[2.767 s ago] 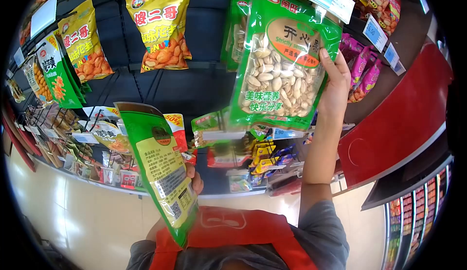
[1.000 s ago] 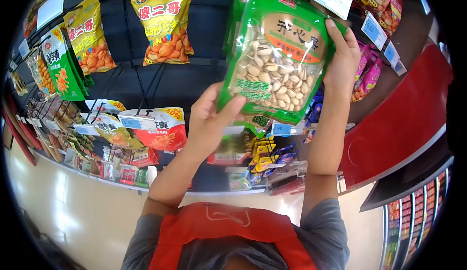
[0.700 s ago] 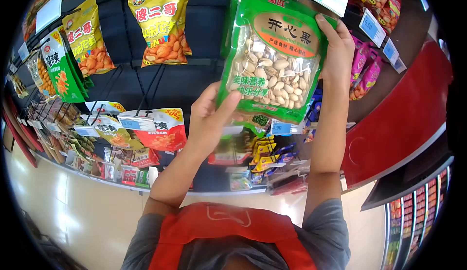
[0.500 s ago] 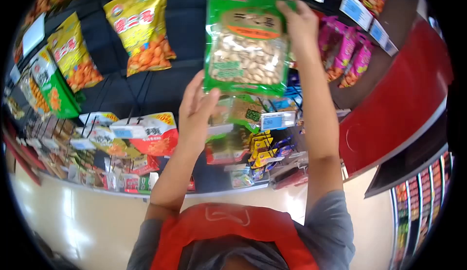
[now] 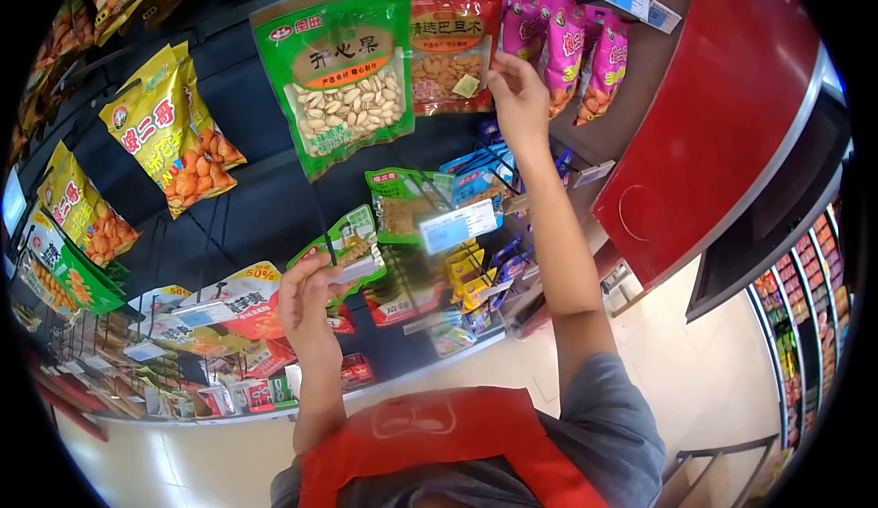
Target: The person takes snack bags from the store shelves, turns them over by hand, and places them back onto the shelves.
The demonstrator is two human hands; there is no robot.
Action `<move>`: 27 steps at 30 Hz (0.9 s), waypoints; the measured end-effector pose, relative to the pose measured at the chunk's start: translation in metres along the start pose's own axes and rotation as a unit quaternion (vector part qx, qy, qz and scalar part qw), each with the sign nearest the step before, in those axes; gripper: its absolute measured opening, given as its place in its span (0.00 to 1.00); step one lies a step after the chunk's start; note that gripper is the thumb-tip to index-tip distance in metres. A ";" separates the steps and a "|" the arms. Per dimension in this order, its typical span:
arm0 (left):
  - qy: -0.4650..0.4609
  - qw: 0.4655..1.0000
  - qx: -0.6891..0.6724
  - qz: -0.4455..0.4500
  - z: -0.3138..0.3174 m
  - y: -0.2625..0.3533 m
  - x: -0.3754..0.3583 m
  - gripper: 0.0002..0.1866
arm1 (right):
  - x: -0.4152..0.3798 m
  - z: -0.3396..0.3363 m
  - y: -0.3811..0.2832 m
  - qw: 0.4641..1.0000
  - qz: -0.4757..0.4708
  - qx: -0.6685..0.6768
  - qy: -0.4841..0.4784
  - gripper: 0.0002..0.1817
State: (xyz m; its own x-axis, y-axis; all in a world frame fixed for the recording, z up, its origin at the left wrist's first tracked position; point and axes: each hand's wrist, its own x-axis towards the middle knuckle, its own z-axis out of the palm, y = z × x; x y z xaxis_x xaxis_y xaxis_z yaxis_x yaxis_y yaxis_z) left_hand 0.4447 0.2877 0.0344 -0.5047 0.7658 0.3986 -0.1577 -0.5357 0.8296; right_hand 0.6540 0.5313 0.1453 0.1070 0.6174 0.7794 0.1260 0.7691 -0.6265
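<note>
A green bag of pistachios (image 5: 352,110) hangs from the rack at top centre, with neither hand on it. Just right of it, partly overlapped, hangs a red bag of almonds (image 5: 453,69). My right hand (image 5: 519,101) is at the right edge of that red bag, its fingers bent and closed on the edge. Lower down, my left hand (image 5: 309,302) is raised with loosely curled fingers apart, holding nothing that I can see. Its fingertips are close to a small green snack packet (image 5: 355,245) hanging on the lower row.
Pink snack bags (image 5: 564,46) hang at right, beside a curved red panel (image 5: 704,142). Yellow peanut bags (image 5: 165,133) hang at left. A price tag (image 5: 457,226) juts out on the lower row, among several hooks and packets.
The pistachio bag has left both hands and now hangs on the rack. My left hand has dropped lower; my right hand has moved to the red bag. The view has shifted.
</note>
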 end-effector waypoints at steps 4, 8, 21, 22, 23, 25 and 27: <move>-0.007 1.000 -0.011 -0.014 0.013 -0.002 -0.007 0.07 | 0.004 -0.009 0.041 0.987 0.148 0.034 -0.053 0.32; -0.021 0.999 -0.013 -0.021 0.018 -0.009 -0.013 0.06 | 0.007 -0.008 0.049 0.974 0.210 0.041 -0.077 0.41; 0.018 0.999 0.006 -0.033 0.029 -0.013 -0.031 0.06 | -0.014 -0.024 0.052 0.980 0.129 0.150 -0.009 0.09; 0.018 0.999 0.008 -0.035 0.030 -0.014 -0.032 0.06 | -0.017 -0.025 0.045 0.985 0.105 0.140 0.005 0.09; 0.018 0.999 0.008 -0.037 0.031 -0.014 -0.033 0.06 | -0.018 -0.026 0.040 0.988 0.080 0.130 0.018 0.09; 0.018 0.999 0.006 -0.042 0.033 -0.016 -0.035 0.06 | -0.023 -0.030 0.023 0.994 0.038 0.095 0.046 0.08; 0.018 0.999 0.008 -0.048 0.036 -0.015 -0.037 0.06 | -0.028 -0.039 0.013 0.988 0.026 0.136 0.072 0.08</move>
State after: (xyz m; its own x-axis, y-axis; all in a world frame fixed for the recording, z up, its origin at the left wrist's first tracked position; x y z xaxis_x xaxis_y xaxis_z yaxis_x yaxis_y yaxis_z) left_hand 0.4965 0.2805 0.0212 -0.5188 0.7998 0.3019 -0.1941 -0.4541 0.8695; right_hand 0.6911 0.5175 0.1155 0.2485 0.6427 0.7247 -0.1516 0.7648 -0.6262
